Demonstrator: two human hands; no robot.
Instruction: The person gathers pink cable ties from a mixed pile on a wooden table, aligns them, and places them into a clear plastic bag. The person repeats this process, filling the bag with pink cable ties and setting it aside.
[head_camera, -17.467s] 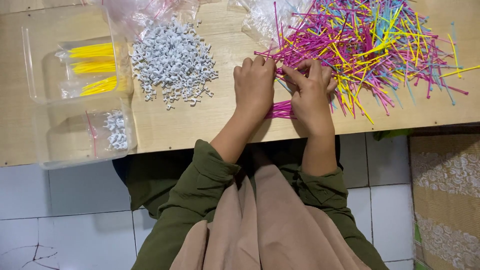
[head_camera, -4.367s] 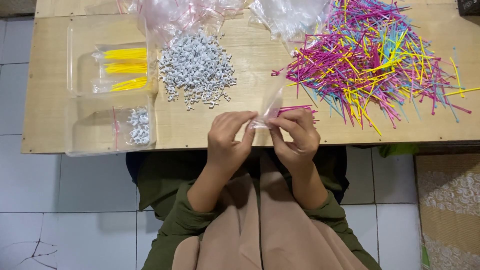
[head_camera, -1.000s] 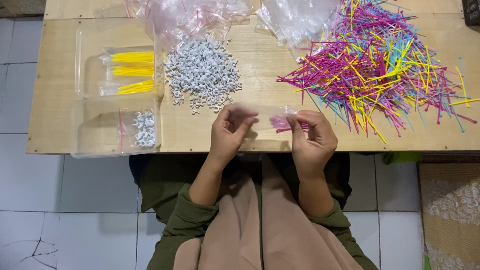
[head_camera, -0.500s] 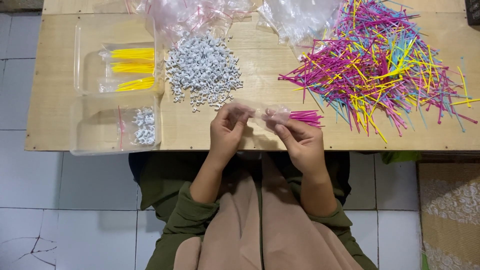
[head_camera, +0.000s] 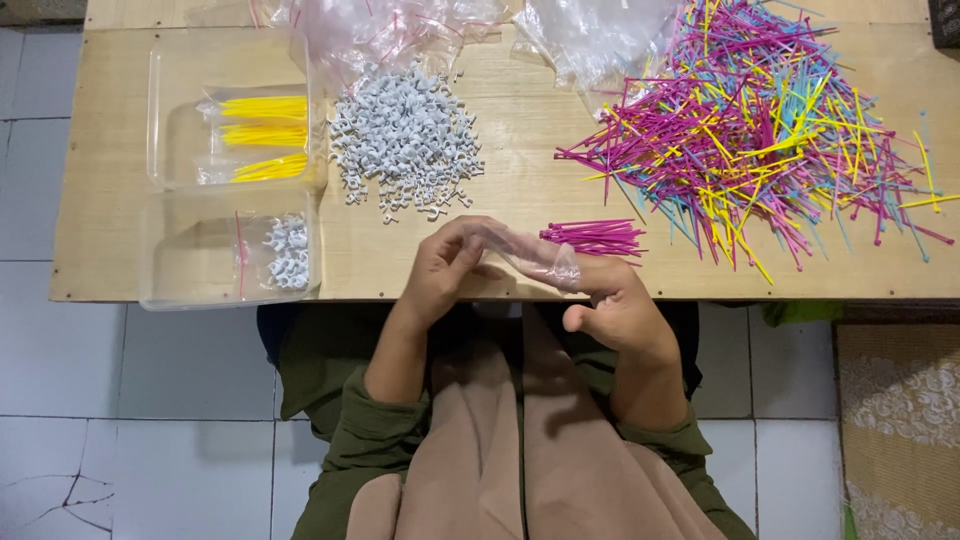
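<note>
Head view. Left hand (head_camera: 445, 268) and right hand (head_camera: 612, 305) share a small clear plastic bag (head_camera: 535, 258) at the worktop's (head_camera: 520, 150) near edge, fingers of both pinched on it. A bundle of pink cable ties (head_camera: 595, 238) lies just beyond, long axis left-right, nearer the right hand.

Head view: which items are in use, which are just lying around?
In use:
left hand and right hand, both on the small clear bag
pink tie bundle beside it

Lying about:
loose coloured ties
grey clips
clear trays
empty bags
</note>
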